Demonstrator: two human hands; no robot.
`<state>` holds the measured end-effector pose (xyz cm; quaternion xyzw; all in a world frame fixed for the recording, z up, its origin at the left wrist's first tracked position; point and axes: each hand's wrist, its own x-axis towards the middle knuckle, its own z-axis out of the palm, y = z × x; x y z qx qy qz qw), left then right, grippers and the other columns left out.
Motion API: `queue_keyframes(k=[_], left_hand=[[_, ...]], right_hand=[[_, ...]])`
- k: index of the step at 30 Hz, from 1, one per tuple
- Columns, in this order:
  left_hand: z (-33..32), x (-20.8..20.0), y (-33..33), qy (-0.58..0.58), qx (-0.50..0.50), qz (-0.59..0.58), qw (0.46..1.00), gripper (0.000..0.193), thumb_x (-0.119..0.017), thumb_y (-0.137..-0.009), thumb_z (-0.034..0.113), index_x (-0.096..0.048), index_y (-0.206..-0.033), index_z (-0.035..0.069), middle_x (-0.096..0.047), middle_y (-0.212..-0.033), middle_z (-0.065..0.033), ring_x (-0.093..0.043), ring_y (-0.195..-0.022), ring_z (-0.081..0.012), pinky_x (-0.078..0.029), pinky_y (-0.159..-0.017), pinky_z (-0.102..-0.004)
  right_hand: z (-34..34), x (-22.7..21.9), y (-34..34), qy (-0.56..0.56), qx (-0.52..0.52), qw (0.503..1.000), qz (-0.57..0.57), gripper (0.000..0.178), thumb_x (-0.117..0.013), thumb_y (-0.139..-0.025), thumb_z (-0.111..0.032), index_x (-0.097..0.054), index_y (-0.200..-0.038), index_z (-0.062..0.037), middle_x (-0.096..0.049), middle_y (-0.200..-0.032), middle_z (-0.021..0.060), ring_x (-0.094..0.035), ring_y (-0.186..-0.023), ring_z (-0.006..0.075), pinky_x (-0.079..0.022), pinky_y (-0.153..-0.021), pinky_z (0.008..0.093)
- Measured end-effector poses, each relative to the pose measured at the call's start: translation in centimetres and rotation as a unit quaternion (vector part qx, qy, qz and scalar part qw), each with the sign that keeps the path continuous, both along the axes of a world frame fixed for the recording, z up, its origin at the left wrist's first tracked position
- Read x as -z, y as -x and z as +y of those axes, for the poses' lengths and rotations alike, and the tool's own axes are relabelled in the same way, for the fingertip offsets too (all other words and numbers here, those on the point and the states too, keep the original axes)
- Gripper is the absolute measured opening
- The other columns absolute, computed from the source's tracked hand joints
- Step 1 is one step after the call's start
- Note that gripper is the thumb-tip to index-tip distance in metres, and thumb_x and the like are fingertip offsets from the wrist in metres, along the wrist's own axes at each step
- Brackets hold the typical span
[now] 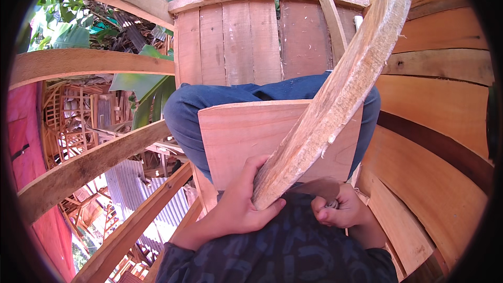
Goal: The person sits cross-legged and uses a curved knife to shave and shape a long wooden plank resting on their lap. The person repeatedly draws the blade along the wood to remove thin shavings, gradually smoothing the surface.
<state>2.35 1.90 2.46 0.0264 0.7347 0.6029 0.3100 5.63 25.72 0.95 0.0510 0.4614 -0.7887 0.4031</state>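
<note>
Above my folded legs point(187, 118), in blue jeans, a long rough-edged plank point(335, 102) slants from near my middle up toward the far right. Left hand point(241, 202): clamped on the plank's lower end, thumb on the near side, fingers passing behind. Right hand point(340, 207): curled into a fist just right of that end, fingers together around a small grey part point(332, 205). Against this fist lies a flat, smooth, brownish piece point(320, 187); I cannot tell whether it and the grey part are one object.

Beneath the plank, a broad smooth board point(246, 133) sits on my legs, tilted; contact between the two is unclear. Surroundings: floor planks point(238, 42) ahead of my knees, bare wooden rails point(99, 63) on my left, overlapping wooden panels point(435, 162) on my right. Beyond the rails: corrugated sheets point(126, 186), a red sheet point(26, 126), broad green leaves point(152, 99).
</note>
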Motion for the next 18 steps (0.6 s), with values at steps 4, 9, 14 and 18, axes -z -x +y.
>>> queue_keyframes(k=[4, 9, 14, 18], left_hand=[[-0.4, 0.0, 0.1, -0.007, 0.018, 0.015, 1.0, 0.069, -0.073, -0.075, 0.011, -0.034, -0.131, -0.001, -0.052, -0.114, -0.0171, -0.054, -0.108, -0.0252, -0.042, -0.091, -0.0336], [-0.3, -0.3, 0.2, -0.014, 0.012, 0.013, 1.0, 0.07, -0.074, -0.074, 0.012, -0.035, -0.131, -0.001, -0.052, -0.114, -0.0169, -0.054, -0.108, -0.0248, -0.042, -0.091, -0.0331], [-0.3, -0.2, 0.3, -0.028, 0.012, 0.002, 1.0, 0.07, -0.073, -0.074, 0.013, -0.035, -0.131, -0.001, -0.052, -0.115, -0.0171, -0.053, -0.109, -0.025, -0.041, -0.091, -0.0335], [-0.7, 0.1, -0.2, -0.018, 0.021, -0.008, 1.0, 0.07, -0.073, -0.075, 0.012, -0.034, -0.131, -0.001, -0.051, -0.116, -0.0174, -0.051, -0.112, -0.0247, -0.039, -0.094, -0.0341]], right_hand=[[-0.1, 0.0, 0.8, 0.057, 0.028, 0.987, -0.148, 0.016, -0.067, -0.088, -0.015, -0.058, -0.082, -0.0034, -0.052, -0.059, -0.003, -0.047, -0.047, 0.0032, -0.034, -0.042, 0.0197], [-0.4, -0.9, 1.2, -0.058, 0.067, 0.993, -0.081, 0.016, -0.067, -0.087, -0.014, -0.059, -0.079, -0.0043, -0.051, -0.056, -0.0032, -0.046, -0.045, 0.0034, -0.032, -0.04, 0.0201], [-0.7, -0.3, 1.5, -0.263, 0.168, 0.935, 0.166, 0.024, -0.066, -0.089, -0.022, -0.055, -0.076, -0.0046, -0.048, -0.053, -0.002, -0.042, -0.043, 0.0044, -0.031, -0.039, 0.021], [1.0, -0.6, 1.9, -0.184, 0.256, 0.945, 0.091, 0.037, -0.065, -0.089, -0.03, -0.043, -0.073, -0.0054, -0.042, -0.049, 0.0011, -0.038, -0.039, 0.0076, -0.03, -0.035, 0.0242]])
